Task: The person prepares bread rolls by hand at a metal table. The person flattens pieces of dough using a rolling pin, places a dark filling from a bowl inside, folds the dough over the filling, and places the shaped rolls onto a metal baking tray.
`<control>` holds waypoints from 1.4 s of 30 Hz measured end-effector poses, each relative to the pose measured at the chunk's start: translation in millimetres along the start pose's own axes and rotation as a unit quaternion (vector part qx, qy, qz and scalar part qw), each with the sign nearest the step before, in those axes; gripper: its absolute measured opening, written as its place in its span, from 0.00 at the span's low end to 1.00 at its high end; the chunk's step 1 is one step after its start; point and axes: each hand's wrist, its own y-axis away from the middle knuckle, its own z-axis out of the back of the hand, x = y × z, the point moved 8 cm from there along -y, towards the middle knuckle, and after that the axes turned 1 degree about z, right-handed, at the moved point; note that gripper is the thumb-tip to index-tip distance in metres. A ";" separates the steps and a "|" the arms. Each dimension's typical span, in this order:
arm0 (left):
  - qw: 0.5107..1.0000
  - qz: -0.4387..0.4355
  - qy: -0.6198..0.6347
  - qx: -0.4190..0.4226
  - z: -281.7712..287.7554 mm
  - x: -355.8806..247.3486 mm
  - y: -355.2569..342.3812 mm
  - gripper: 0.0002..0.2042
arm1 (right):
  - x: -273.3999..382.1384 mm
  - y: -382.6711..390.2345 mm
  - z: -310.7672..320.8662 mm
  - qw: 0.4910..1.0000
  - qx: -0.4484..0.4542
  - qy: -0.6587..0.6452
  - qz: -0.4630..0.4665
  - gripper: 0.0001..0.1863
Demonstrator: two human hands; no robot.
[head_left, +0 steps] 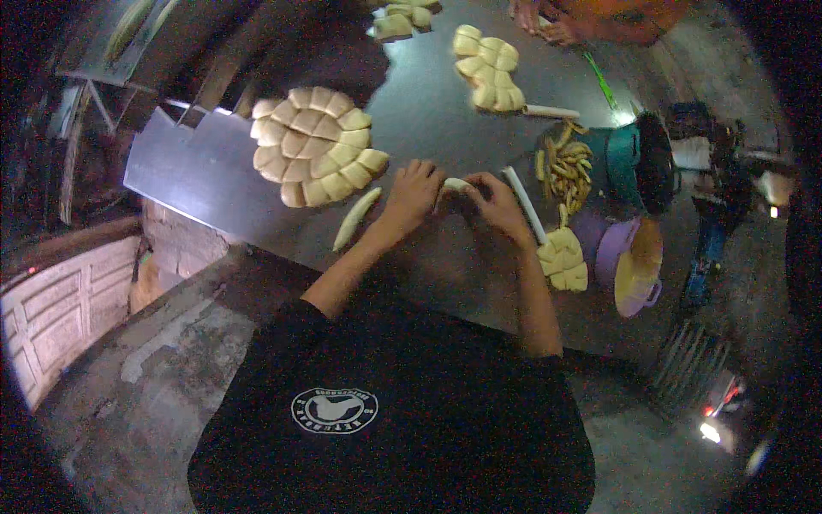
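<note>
Between my two hands is a small, pale, curved piece of dough [456,184], just over the metal table. My left hand [414,193] has its fingers close together at the left end of the dough, its thumb side against it. From the other end, my right hand [497,206] grips the dough with bent fingers and thumb. Part of the piece is hidden by the fingers. A shaped dough strip [357,219] lies left of my left forearm. Farther left spreads a large round of dough cut into many pieces [312,141]. A white stick [524,206] lies beside my right hand.
Right of my hands are a heap of yellow-brown strips [567,171], a flat dough portion [563,259], a green pot [620,158] and a purple pot [629,265]. More cut dough [490,68] and another white stick [550,111] lie farther back. Another person's hands [545,24] are at the far edge.
</note>
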 end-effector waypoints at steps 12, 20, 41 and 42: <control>0.929 0.246 0.058 -0.272 119.8 57.6 165.6 0.12 | 164.8 -49.5 -131.9 0.933 0.216 0.005 0.288 0.11; 0.938 0.253 0.012 -0.236 104.1 52.6 175.9 0.21 | 163.1 -31.3 -143.7 0.854 0.146 0.234 0.440 0.14; 0.965 0.201 -0.091 -0.140 49.0 94.9 132.3 0.20 | 11.4 177.2 -70.7 0.976 -0.059 0.094 0.187 0.21; 0.964 0.211 -0.152 -0.050 33.9 100.8 123.5 0.21 | -5.5 207.4 -60.1 0.974 -0.073 0.133 0.168 0.22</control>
